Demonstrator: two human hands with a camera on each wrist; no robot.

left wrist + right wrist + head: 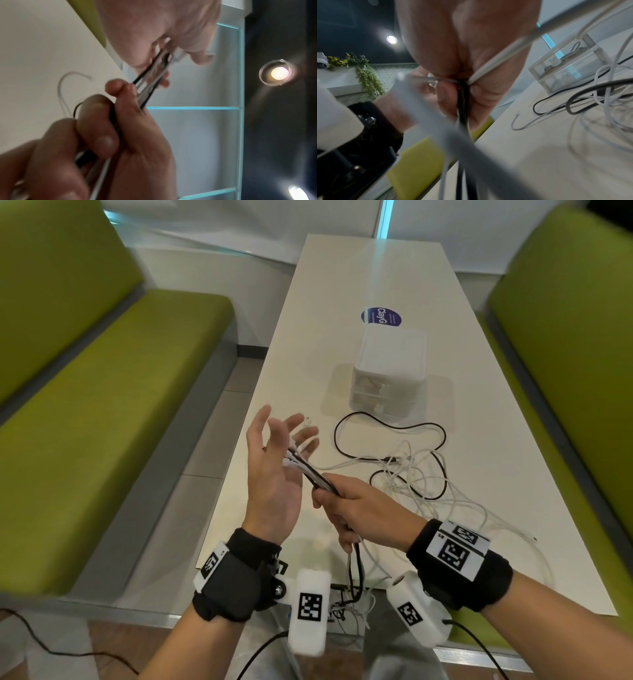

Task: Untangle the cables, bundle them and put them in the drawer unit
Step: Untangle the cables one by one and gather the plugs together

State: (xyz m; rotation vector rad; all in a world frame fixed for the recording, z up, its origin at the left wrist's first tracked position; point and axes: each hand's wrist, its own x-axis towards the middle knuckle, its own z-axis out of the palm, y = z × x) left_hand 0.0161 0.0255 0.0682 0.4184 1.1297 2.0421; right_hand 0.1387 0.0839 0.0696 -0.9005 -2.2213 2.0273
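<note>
Black and white cable strands [310, 470] ran as one gathered bunch through the right hand [346, 501], whose fingers were curled tight round them. The left hand [274, 474] was held palm-up with fingers spread and relaxed, the bunch's ends lying across it. Both hands hovered close together over the near edge of the white table [479, 392]. Beyond them a loose tangle of cables [421, 474] still sprawled on the tabletop, one black loop reaching almost to the clear drawer unit [388, 371]. Its drawers looked closed, with some cable apparently already inside. Judging by this, most untangling, bundling and stowing remained.
</note>
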